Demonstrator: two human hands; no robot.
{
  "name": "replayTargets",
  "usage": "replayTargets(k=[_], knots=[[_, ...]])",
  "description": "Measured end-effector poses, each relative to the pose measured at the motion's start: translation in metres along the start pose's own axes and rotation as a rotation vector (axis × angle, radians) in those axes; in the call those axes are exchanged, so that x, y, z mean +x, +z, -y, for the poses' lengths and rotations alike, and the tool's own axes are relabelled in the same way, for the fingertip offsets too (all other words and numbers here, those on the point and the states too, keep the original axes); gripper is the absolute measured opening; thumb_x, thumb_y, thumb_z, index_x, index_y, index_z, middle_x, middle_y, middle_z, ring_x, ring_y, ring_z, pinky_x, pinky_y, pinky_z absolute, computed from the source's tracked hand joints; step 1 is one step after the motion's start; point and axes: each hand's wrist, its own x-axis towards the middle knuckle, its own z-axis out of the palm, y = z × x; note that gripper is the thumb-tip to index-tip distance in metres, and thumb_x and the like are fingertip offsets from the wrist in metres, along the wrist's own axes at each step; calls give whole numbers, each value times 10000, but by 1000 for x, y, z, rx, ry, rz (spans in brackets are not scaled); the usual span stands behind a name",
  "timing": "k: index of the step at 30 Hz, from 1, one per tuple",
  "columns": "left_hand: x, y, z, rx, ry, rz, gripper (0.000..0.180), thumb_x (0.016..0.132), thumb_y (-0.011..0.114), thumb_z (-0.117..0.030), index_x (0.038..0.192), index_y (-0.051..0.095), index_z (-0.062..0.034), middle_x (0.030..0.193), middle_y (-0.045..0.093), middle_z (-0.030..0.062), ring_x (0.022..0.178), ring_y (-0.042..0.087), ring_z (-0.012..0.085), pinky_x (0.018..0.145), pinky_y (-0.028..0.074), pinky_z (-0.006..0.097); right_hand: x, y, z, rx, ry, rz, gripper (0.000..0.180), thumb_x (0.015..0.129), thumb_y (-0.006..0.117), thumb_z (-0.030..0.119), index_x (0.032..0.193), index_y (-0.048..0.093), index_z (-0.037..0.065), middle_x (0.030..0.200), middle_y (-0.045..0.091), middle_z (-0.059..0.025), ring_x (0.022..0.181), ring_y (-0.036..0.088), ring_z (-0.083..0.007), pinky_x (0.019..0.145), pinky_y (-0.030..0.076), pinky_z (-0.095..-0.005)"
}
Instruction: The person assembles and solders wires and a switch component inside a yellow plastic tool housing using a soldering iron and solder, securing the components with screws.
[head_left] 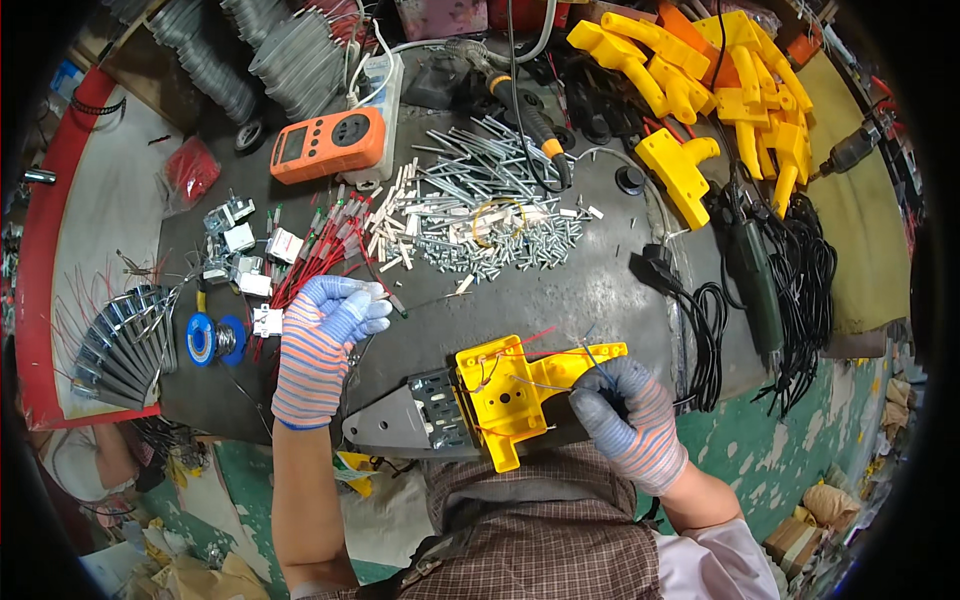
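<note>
The right hand [628,420], gloved, grips the handle end of a yellow tool housing [520,385] lying open at the near edge of the dark workbench [560,290], fingers curled around it among thin wires. A grey metal plate [400,425] extends from the housing's left end. The left hand [325,335], also gloved, is raised over the bench with fingertips pinched together, apparently on a small white connector [375,292]; the view is too small to confirm. Red wires [320,255] lie just beyond it, with a pile of screws [500,235] farther back.
</note>
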Motion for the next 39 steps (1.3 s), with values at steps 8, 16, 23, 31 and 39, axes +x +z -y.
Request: replayTargets(k=[8, 16, 23, 31, 39], knots=[[-6, -9, -6, 229, 46, -56, 112, 896, 597, -19, 998, 577, -60, 1107, 636, 163, 788, 661, 157, 663, 565, 271, -3, -1, 4, 52, 58, -7, 101, 873, 642, 113, 918, 599, 34, 764, 612, -20, 687, 537, -74, 633, 458, -253], [15, -2, -17, 802, 308, -95, 155, 879, 630, -42, 1033, 649, -38, 905, 639, 1, 754, 514, 29, 669, 417, 178, -6, 0, -2, -29, 12, 44, 117, 868, 643, 107, 928, 588, 23, 750, 617, -48, 642, 552, -100, 612, 460, -272], [35, 20, -21, 1270, 864, 142, 180, 808, 648, -58, 977, 694, -96, 1001, 629, 124, 978, 583, 306, 873, 458, 382, -18, -3, -2, -43, 52, 22, 105, 876, 631, 106, 926, 588, 24, 759, 616, -42, 646, 551, -98, 611, 459, -272], [62, 19, -14, 1462, 910, 262, 96, 783, 669, -97, 875, 678, -72, 985, 632, 87, 1000, 576, 251, 864, 453, 367, -12, -7, -3, 55, 97, 20, 127, 870, 651, 115, 953, 613, 27, 782, 622, -18, 676, 537, -65, 645, 461, -245], [-64, 60, 2, 460, 411, 27, 158, 867, 615, 14, 1011, 581, -43, 1031, 660, 111, 805, 613, 84, 722, 493, 211, -7, -6, 7, -9, -88, -30, 177, 829, 698, 161, 943, 660, 32, 766, 649, -25, 657, 559, -76, 624, 470, -254]])
